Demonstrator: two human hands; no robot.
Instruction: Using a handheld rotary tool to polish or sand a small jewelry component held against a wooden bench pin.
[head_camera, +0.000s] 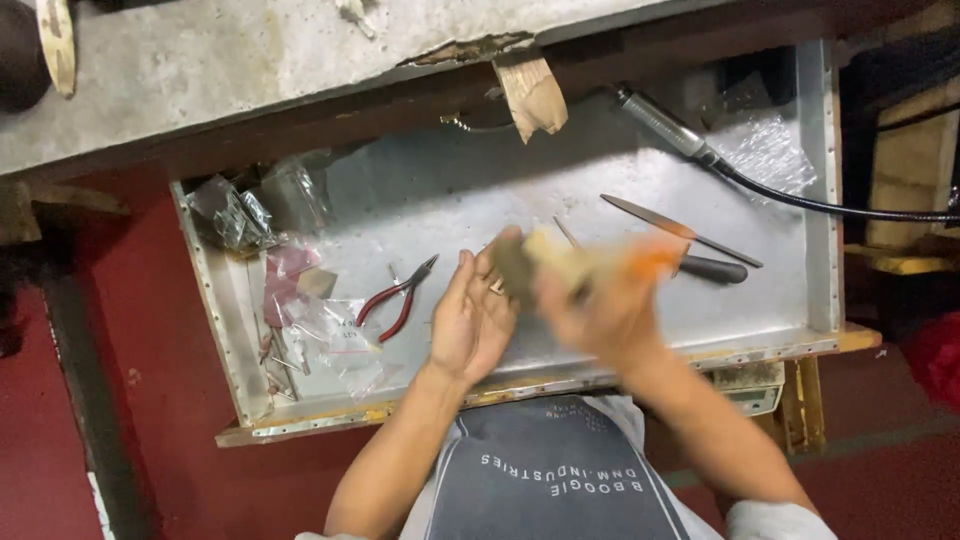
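Over the metal tray (600, 170), I see my left hand (470, 320) flat and open; my blurred right hand (600, 305) grips an orange-tipped tool (650, 262). Clear plastic bags (330, 335) lie at the tray's left.

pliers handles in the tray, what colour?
Red, on the small pliers lying in the metal tray, just beyond the left hand. Head view, the only one.

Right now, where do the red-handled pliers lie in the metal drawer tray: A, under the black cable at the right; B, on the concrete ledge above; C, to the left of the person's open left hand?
C: the red-handled pliers lie on the metal drawer tray, just left of the open left hand.
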